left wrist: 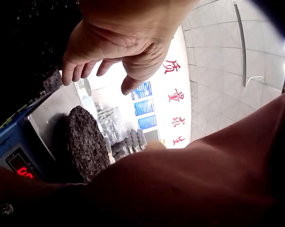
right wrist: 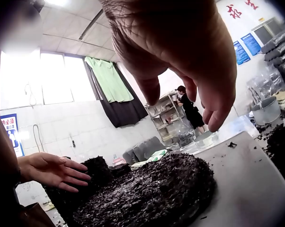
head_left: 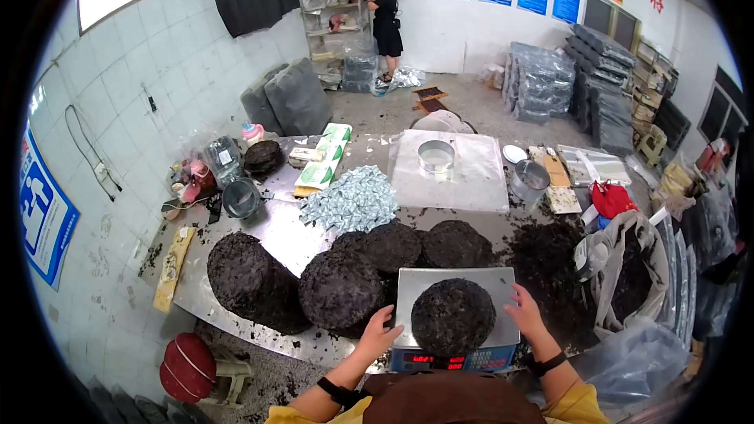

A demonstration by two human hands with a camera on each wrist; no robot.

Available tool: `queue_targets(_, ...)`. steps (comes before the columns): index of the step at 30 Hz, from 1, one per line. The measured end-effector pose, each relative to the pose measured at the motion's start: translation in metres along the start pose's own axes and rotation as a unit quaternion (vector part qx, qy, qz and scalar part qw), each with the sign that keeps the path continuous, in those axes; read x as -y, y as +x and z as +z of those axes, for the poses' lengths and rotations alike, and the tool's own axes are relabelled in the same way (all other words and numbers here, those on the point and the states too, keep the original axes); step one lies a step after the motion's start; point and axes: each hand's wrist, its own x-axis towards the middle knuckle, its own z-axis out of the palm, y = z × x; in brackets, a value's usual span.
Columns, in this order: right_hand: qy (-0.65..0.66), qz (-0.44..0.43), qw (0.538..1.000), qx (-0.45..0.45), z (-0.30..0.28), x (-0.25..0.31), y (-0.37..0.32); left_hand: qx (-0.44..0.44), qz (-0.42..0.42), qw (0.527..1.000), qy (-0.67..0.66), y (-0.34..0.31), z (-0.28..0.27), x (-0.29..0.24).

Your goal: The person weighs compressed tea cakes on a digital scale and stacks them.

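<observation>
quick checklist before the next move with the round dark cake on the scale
1. Round dark pressed-leaf cake lies fully on the grey metal scale pan: ok.
2. Left hand holds nothing, fingers relaxed: ok.
3. Right hand holds nothing, fingers spread: ok.
4. Both hands off the pan: cannot tell; they sit at its edges.
5. Red digital display lit: ok; digits legible: cannot tell.
6. Pan free of loose crumbs: not ok, a few bits lie beside the cake.
</observation>
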Motion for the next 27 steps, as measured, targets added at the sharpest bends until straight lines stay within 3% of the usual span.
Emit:
queue_targets(3, 0.004, -0.016, 1.0, -0.024, 0.0, -0.028, 0.013, -0.042, 0.006, 0.999, -0.022, 0.016, 0.005, 0.016)
queue_targets(4, 0.074, -0.029, 0.997, -0.004, -0.01, 0.0, 0.007, -0.048, 0.024, 0.998, -0.033, 0.015, 0.0, 0.009)
queue_targets(5, 0.142, -0.056, 0.988, -0.039, -0.014, -0.003, 0.008, -0.058, 0.06, 0.996, 0.036, 0.018, -0.007, 0.004)
queue_targets(6, 0.096, -0.089, 0.989, -0.061, -0.028, 0.005, 0.007, -0.053, 0.085, 0.994, 0.039, 0.018, -0.016, 0.002)
queue_targets(7, 0.058, -0.113, 0.989, -0.072, -0.045, 0.016, 0.005, -0.042, 0.001, 0.999, -0.033, 0.014, -0.022, -0.02)
queue_targets(8, 0.036, -0.128, 0.988, -0.081, -0.058, 0.033, -0.001, -0.019, 0.006, 1.0, 0.004, 0.01, -0.028, -0.024)
queue_targets(9, 0.101, -0.061, 0.988, -0.097, -0.067, 0.048, -0.011, -0.026, -0.021, 0.997, -0.07, -0.002, -0.023, -0.051)
queue_targets(10, 0.082, -0.036, 0.99, -0.111, -0.072, 0.058, -0.018, -0.005, 0.033, 0.996, -0.085, -0.008, -0.021, -0.051)
queue_targets(14, 0.118, -0.04, 0.988, -0.088, -0.078, 0.046, -0.03, -0.003, 0.0, 0.998, -0.07, -0.022, -0.01, -0.067)
queue_targets(21, 0.115, 0.0, 0.99, -0.083, -0.053, 0.035, -0.011, -0.023, -0.001, 0.998, -0.055, 0.002, 0.012, -0.042)
queue_targets(23, 0.125, 0.055, 0.987, -0.08, -0.036, 0.012, -0.002, -0.06, -0.001, 0.996, -0.064, 0.014, 0.028, -0.023)
queue_targets(24, 0.038, 0.037, 0.998, -0.039, -0.027, -0.02, 0.001, -0.076, -0.009, 0.994, -0.083, 0.018, 0.043, -0.013)
queue_targets(26, 0.074, 0.237, 0.963, 0.108, 0.011, -0.014, -0.001, -0.099, 0.038, 0.993, 0.054, 0.028, 0.072, 0.02)
queue_targets(27, 0.079, 0.106, 0.988, 0.08, 0.036, -0.043, -0.006, -0.113, 0.063, 0.989, 0.075, 0.031, 0.082, 0.018)
